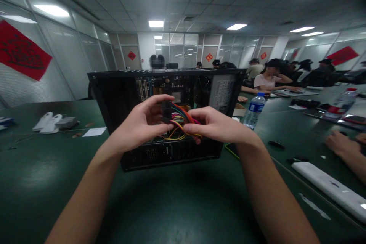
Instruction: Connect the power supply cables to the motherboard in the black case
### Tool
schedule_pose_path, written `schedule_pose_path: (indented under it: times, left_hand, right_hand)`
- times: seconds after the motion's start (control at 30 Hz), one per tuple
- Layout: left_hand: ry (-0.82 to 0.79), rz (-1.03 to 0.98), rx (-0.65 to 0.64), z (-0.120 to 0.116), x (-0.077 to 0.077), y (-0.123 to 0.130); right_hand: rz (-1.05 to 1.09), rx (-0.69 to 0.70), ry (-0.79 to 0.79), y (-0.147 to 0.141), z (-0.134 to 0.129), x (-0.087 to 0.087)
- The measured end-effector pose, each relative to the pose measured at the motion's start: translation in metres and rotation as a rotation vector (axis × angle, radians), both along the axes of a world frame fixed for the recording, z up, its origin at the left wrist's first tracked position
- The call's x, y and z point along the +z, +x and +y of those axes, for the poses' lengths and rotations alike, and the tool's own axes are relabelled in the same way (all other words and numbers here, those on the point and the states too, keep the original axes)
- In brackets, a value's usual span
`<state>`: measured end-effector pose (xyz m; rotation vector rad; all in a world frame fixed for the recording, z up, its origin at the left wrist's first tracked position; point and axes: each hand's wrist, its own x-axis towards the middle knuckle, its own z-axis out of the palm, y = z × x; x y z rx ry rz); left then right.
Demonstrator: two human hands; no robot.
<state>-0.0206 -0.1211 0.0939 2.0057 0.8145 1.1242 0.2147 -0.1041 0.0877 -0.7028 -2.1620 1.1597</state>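
An opened black computer case (171,156) stands on the table in front of me, its inside facing me. My left hand (140,122) is closed around black plastic connectors (166,111) at the end of a bundle of coloured power cables (183,111). My right hand (213,124) pinches the same bundle a little further along, between thumb and fingers. Both hands are in front of the open case. Behind them show the motherboard (153,84), a fan (202,88) and the silver power supply (222,90). The hands hide the lower middle of the board.
On the green table (171,206), a water bottle (254,110) stands right of the case. Further right are a white power strip (328,188), a red-capped bottle (341,103) and another person's hand (341,143). White objects (48,122) and paper (94,132) lie left.
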Motion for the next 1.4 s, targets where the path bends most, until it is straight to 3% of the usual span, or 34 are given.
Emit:
schedule_pose_path:
  times: [0.2,0.33,0.7,0.77,0.97,1.13,1.4]
  left_hand:
    - [-0.049,0.006,-0.065,0.002,-0.001,-0.002]
    - [-0.058,0.051,-0.115,0.000,-0.001,0.000]
    - [0.283,0.084,0.162,-0.003,-0.009,0.012]
    - [0.331,0.107,0.201,-0.001,-0.010,0.012]
    - [0.465,0.191,0.256,0.003,-0.010,0.007]
    - [0.556,0.243,0.230,0.003,-0.008,0.006]
    - [0.583,0.298,0.230,0.007,-0.006,0.002]
  right_hand:
    - [-0.080,0.019,0.016,0.002,0.001,-0.002]
    - [0.001,-0.051,0.081,-0.004,0.003,-0.003]
    - [0.242,-0.182,0.208,-0.016,0.013,-0.009]
    - [0.274,-0.178,0.174,-0.017,0.014,-0.010]
    - [0.383,-0.147,0.011,-0.025,0.021,-0.018]
    - [0.477,-0.200,0.020,-0.033,0.027,-0.025]
    - [0.420,-0.233,0.112,-0.041,0.016,-0.024]
